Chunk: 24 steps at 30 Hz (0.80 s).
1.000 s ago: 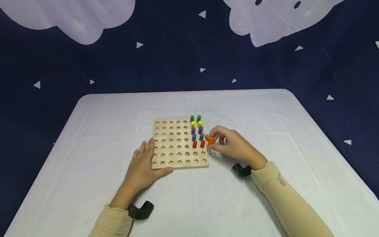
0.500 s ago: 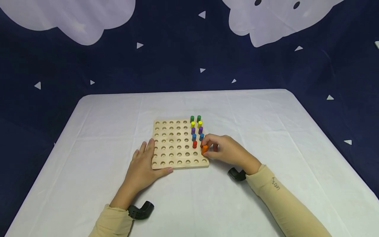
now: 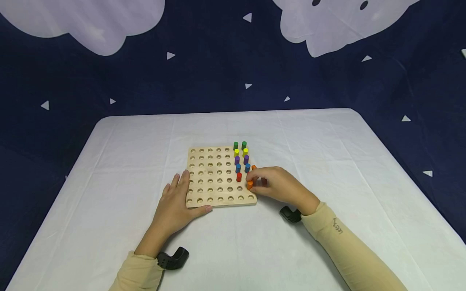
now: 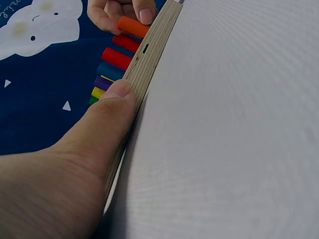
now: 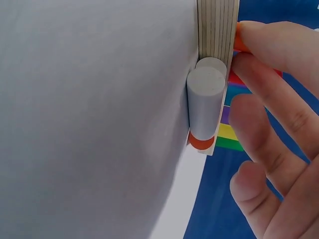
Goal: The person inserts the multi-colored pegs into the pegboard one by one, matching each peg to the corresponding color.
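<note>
A wooden pegboard [image 3: 219, 172] lies on the table. My left hand [image 3: 172, 210] rests against its left edge with straight fingers, the thumb along the front edge. My right hand [image 3: 278, 184] pinches an orange peg [image 3: 249, 185] between thumb and index finger at the rightmost column, just in front of the red row. In the left wrist view this orange peg [image 4: 133, 27] stands upright on the board, its lower end right at the surface. Paired green, yellow, purple and blue pegs fill the far right rows. One red peg [image 3: 239, 177] shows; its partner is hidden behind the fingers in the head view.
Another orange peg [image 3: 253, 167] lies beyond the right hand, beside the board. White pegs [image 5: 206, 102] lie along the board's right side, with an orange end behind them. A white cloth [image 3: 233, 246] covers the table; a dark blue backdrop [image 3: 211, 81] hangs behind.
My right hand has moved left and nearer from two orange pegs beside the board, bringing one orange peg over the board and down to its surface. The left hand stays put.
</note>
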Available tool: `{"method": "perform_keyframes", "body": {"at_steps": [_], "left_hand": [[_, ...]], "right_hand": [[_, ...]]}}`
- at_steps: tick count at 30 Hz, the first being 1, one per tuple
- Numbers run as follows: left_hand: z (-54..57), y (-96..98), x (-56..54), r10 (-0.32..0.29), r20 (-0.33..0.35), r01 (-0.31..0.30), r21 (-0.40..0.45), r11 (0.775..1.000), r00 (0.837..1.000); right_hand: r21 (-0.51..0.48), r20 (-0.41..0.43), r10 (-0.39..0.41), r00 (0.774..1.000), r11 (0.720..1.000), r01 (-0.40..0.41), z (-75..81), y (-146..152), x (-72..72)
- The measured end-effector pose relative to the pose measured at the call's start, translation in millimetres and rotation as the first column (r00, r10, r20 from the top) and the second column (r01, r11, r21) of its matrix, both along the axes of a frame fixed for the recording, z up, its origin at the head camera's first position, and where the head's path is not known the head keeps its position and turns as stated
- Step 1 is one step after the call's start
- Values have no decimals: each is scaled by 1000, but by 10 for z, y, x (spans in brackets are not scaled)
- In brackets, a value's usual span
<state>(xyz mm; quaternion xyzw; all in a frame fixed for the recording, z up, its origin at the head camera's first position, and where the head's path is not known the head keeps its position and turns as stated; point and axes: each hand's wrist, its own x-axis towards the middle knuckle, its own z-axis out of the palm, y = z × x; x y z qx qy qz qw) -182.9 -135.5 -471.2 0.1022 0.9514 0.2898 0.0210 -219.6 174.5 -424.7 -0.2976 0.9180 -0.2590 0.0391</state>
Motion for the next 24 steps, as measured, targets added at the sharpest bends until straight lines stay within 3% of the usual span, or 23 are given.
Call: {"method": "perform_keyframes", "body": {"at_steps": [6,10,16,24], "left_hand": [[-4,0,-2,1,3,-1,-2,1000,1000],[-7,-2,-2,2,1,-2,-1,1000,1000],[-12,-5,4,0,-4,0,-4,1000,1000],[-14,3,6,-1,-12,1,0,1000,1000]], "right_hand": [[-86,14,1,1000,996,0,62,69,-1],[-146,27,-65,998,987,68,119,163,-70],[-23,67,-161,985,986,163,84,252,-252],[70,251,-162,954,986,149,-6,225,-431]]}}
